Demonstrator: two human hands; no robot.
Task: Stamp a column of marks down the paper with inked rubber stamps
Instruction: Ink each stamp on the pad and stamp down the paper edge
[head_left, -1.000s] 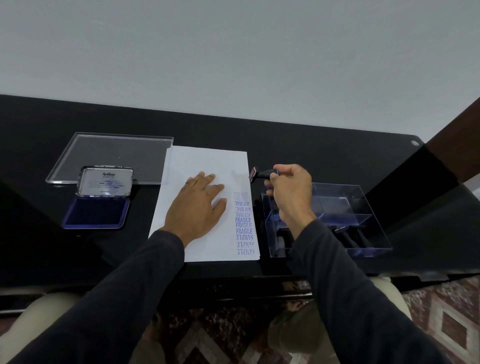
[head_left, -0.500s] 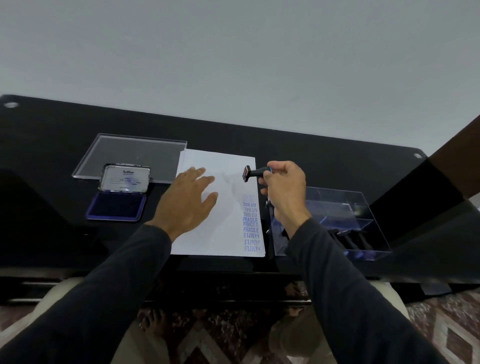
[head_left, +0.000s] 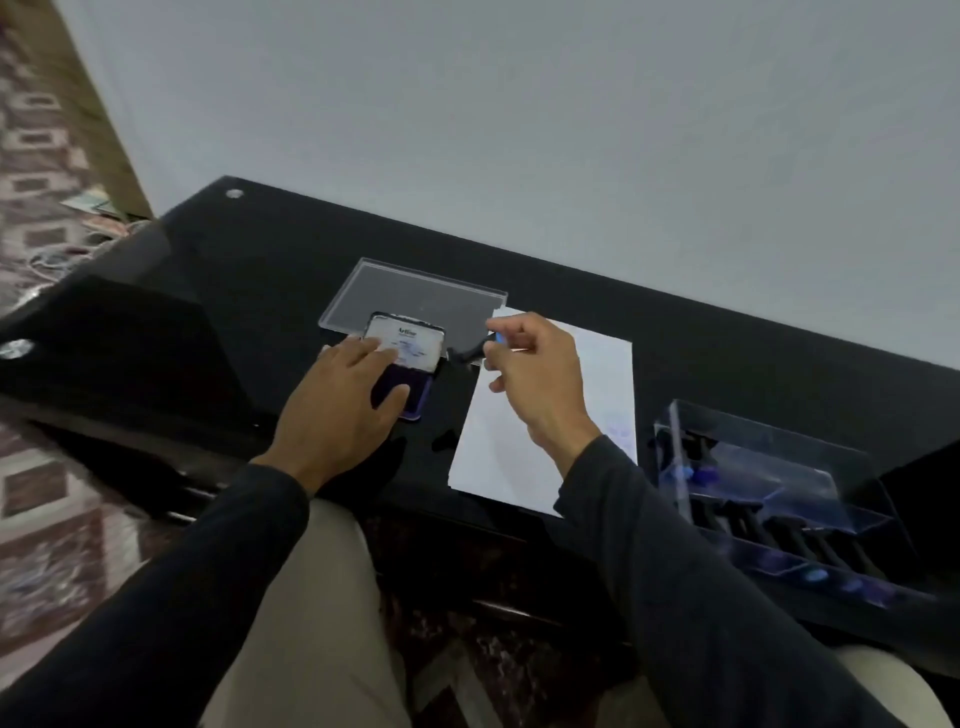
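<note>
One stamp (head_left: 464, 354) is in your right hand (head_left: 530, 376), held just above the table (head_left: 260, 270) between the ink pad (head_left: 404, 364) and the left edge of the paper (head_left: 519, 457). Its long axis lies roughly level, with the dark head pointing left toward the pad and the handle running back into your fingers. Your thumb and forefinger pinch the handle, and the other fingers curl loosely beneath.

Your left hand (head_left: 343, 405) lies flat over the near-left part of the ink pad, fingers straight and spread, touching the open lid and hiding much of the blue pad surface. A clear plastic lid (head_left: 415, 288) lies just beyond the pad. The paper sits right of the pad, with your right wrist across it; faint blue marks (head_left: 621, 434) show near its right edge, too blurred to read. Farther right stands a clear box (head_left: 769, 483) holding more dark-handled stamps (head_left: 789, 535). Patterned floor (head_left: 47, 499) shows at the left.
</note>
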